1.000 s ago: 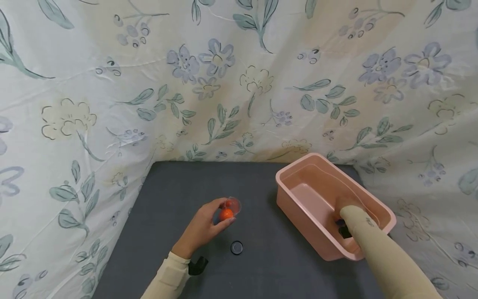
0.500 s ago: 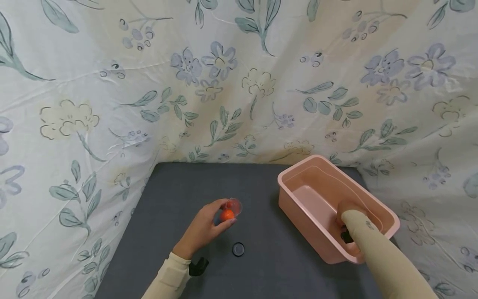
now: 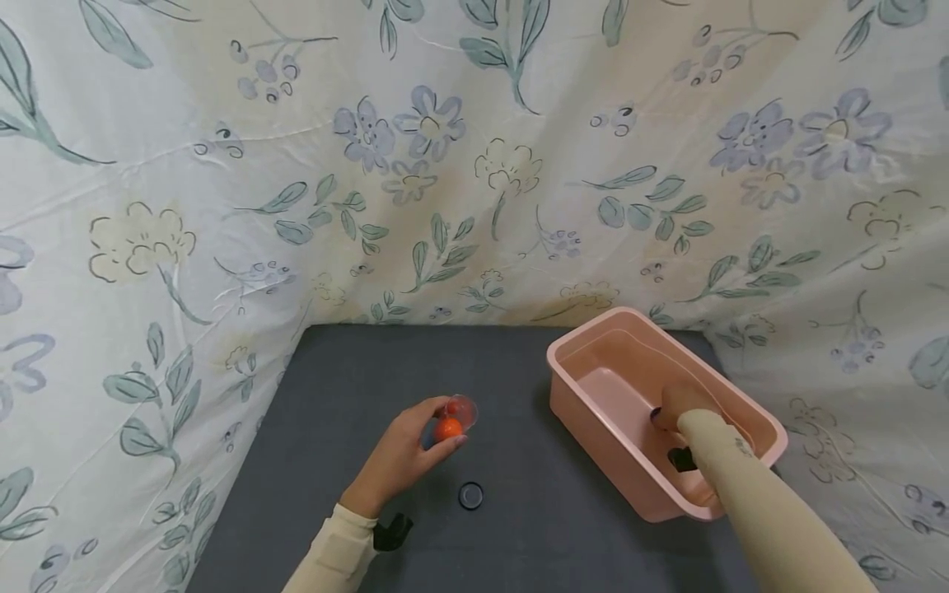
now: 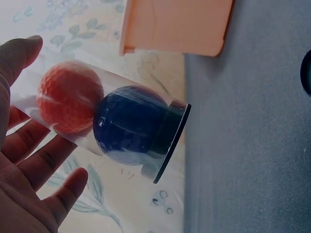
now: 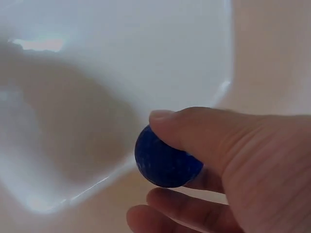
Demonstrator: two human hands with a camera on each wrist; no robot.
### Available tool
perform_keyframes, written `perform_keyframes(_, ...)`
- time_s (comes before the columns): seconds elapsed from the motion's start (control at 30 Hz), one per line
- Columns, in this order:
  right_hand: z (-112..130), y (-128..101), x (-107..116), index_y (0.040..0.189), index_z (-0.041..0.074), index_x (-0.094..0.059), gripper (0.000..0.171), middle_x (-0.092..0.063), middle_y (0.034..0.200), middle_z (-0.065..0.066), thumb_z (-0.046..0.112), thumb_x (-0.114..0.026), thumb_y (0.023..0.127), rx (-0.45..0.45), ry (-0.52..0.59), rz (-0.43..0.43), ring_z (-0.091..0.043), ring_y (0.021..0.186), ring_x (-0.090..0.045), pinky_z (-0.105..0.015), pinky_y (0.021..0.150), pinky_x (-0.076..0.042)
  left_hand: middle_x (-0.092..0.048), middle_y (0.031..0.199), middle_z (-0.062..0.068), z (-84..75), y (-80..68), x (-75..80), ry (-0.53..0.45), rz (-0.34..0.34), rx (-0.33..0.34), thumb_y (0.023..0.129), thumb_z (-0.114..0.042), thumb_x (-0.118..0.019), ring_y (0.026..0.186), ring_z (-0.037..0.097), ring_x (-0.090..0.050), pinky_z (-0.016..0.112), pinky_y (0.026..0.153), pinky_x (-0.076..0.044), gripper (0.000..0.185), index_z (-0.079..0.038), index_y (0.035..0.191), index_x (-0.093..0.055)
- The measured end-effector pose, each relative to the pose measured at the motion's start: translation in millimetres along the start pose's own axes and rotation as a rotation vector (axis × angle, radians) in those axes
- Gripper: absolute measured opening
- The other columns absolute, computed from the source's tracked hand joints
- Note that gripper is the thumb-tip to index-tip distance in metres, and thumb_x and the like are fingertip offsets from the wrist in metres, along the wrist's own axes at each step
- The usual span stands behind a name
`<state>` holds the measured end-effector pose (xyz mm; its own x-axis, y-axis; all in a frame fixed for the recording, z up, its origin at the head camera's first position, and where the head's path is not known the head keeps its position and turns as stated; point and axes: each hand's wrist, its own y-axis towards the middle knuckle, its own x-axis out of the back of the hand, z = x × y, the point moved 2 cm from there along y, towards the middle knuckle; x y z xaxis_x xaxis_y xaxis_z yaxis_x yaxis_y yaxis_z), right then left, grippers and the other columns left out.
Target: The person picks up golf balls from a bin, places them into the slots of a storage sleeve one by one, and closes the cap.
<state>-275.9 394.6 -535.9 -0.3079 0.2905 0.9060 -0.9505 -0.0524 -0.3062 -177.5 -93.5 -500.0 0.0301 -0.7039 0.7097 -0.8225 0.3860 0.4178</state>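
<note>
Gripping a clear tube (image 4: 112, 124) (left hand (image 3: 400, 457)), right hand (image 3: 678, 405) pinches a blue ball (image 5: 165, 160).

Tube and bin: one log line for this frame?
left hand: holds tube, orange and blue ball inside | right hand: pinches blue ball in bin | cap: on mat

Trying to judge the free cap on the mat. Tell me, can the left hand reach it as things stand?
Probably not yet: the cap lies bare beside the left hand, but that hand grips the tube.
</note>
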Motion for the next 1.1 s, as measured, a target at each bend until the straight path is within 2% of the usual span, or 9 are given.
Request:
perform_keyframes(0.17,14,-8,9,0.074,0.006,-0.064,0.026,-0.055,0.066,-0.003,0.022,-0.083,0.081,0.004,0.081,-0.003,-0.020,0.062,-0.053,-0.030,0.056,-0.040,-0.070,0.123,-0.002,-0.9,-0.8,1.0,0.003,0.009,0.018,0.094,-0.038,-0.078,0.108,0.012,-0.067,0.041,0.094,-0.060,0.052,-0.017,0.137,-0.061)
perform_keyframes(0.27,24,-15,15,0.085,0.005,-0.069,0.025,-0.062,0.075,-0.005,0.026,-0.083,0.084,0.021,0.087,-0.026,-0.021,0.069,-0.056,-0.031,0.061,-0.044,-0.070,0.123,-0.002,-1.3,-1.3,1.0,0.004,0.006,0.022,0.093,-0.037,-0.079,0.109,0.012,-0.067,0.041,0.094,-0.060,0.052,-0.017,0.137,-0.061)
perform_keyframes(0.47,42,-29,30,0.092,0.003,-0.069,0.027,-0.064,0.081,-0.008,0.028,-0.080,0.089,0.057,0.116,-0.068,-0.022,0.072,-0.056,-0.032,0.063,-0.045,-0.070,0.124,-0.001,-2.1,-0.1,-0.8,0.013,-0.003,0.000,0.093,-0.036,-0.080,0.109,0.013,-0.068,0.042,0.094,-0.060,0.052,-0.016,0.137,-0.061)
perform_keyframes(0.6,51,-39,39,0.107,0.001,-0.069,0.037,-0.069,0.094,-0.011,0.032,-0.080,0.090,0.075,0.136,-0.095,-0.023,0.078,-0.059,-0.032,0.065,-0.050,-0.071,0.124,0.000,-2.3,1.4,-3.2,0.011,-0.001,0.001,0.092,-0.035,-0.080,0.109,0.014,-0.068,0.042,0.093,-0.060,0.052,-0.015,0.137,-0.061)
perform_keyframes(0.73,64,-47,45,0.114,0.001,-0.067,0.038,-0.068,0.101,-0.015,0.031,-0.077,0.093,0.104,0.200,-0.118,-0.025,0.082,-0.061,-0.033,0.067,-0.054,-0.071,0.125,0.000,-2.0,1.5,-3.7,0.006,0.003,0.003,0.092,-0.035,-0.080,0.110,0.015,-0.068,0.041,0.094,-0.060,0.052,-0.015,0.137,-0.061)
perform_keyframes(0.87,76,-56,52,0.128,0.001,-0.066,0.050,-0.069,0.119,-0.023,0.038,-0.075,0.095,0.130,0.240,-0.141,-0.032,0.095,-0.067,-0.047,0.080,-0.061,-0.071,0.125,0.000,-1.6,1.4,-4.0,0.008,0.005,0.005,0.092,-0.035,-0.080,0.109,0.014,-0.068,0.041,0.094,-0.060,0.052,-0.015,0.137,-0.061)
perform_keyframes(0.93,83,-61,56,0.137,0.002,-0.062,0.060,-0.066,0.130,-0.023,0.044,-0.073,0.096,0.134,0.259,-0.157,-0.035,0.106,-0.068,-0.053,0.088,-0.060,-0.071,0.124,0.000,-1.9,1.5,-3.6,0.009,0.004,0.004,0.092,-0.035,-0.080,0.109,0.014,-0.068,0.041,0.094,-0.060,0.052,-0.015,0.137,-0.061)
perform_keyframes(1.0,89,-66,59,0.142,0.003,-0.060,0.067,-0.065,0.135,-0.023,0.050,-0.071,0.096,0.142,0.280,-0.178,-0.037,0.112,-0.067,-0.055,0.091,-0.059,-0.070,0.124,0.000,-1.9,1.6,-3.5,0.008,0.006,0.004,0.092,-0.035,-0.080,0.109,0.014,-0.067,0.041,0.094,-0.060,0.052,-0.015,0.137,-0.061)
perform_keyframes(1.1,98,-73,63,0.145,0.006,-0.058,0.070,-0.065,0.135,-0.021,0.055,-0.070,0.096,0.153,0.331,-0.220,-0.037,0.110,-0.067,-0.049,0.086,-0.060,-0.070,0.125,0.000,-2.0,2.3,-3.4,0.002,0.010,0.005,0.092,-0.035,-0.080,0.109,0.014,-0.067,0.041,0.094,-0.060,0.052,-0.015,0.137,-0.061)
